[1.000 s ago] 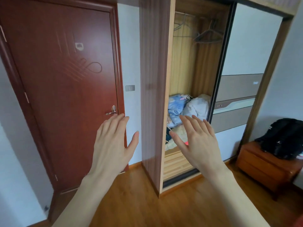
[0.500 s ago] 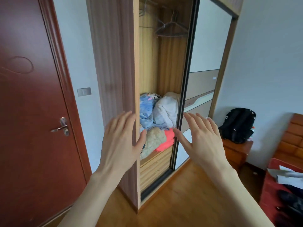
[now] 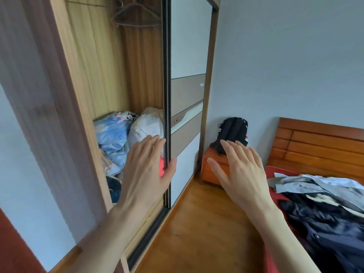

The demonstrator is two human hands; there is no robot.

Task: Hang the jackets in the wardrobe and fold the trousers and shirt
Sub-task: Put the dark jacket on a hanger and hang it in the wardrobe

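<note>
The open wardrobe point(image 3: 110, 62) fills the left half of the view, with a bare hanger point(image 3: 136, 18) on its rail near the top. A dark navy jacket point(image 3: 327, 227) and a light grey shirt point(image 3: 307, 184) lie heaped on the bed at the right. My left hand point(image 3: 145, 172) is raised in front of the wardrobe opening, fingers apart, holding nothing. My right hand point(image 3: 240, 170) hovers over the floor between wardrobe and bed, also spread and holding nothing.
Bundled bedding point(image 3: 118, 138) is piled inside the wardrobe bottom. The sliding wardrobe door point(image 3: 187, 107) stands to the right of the opening. A black backpack point(image 3: 233, 131) sits on an orange bedside cabinet point(image 3: 211, 170). The wooden headboard point(image 3: 319, 148) backs the bed.
The view has swung right: the red room door has left the frame and the bed with its clothes has come in. Both hands stay raised and spread.
</note>
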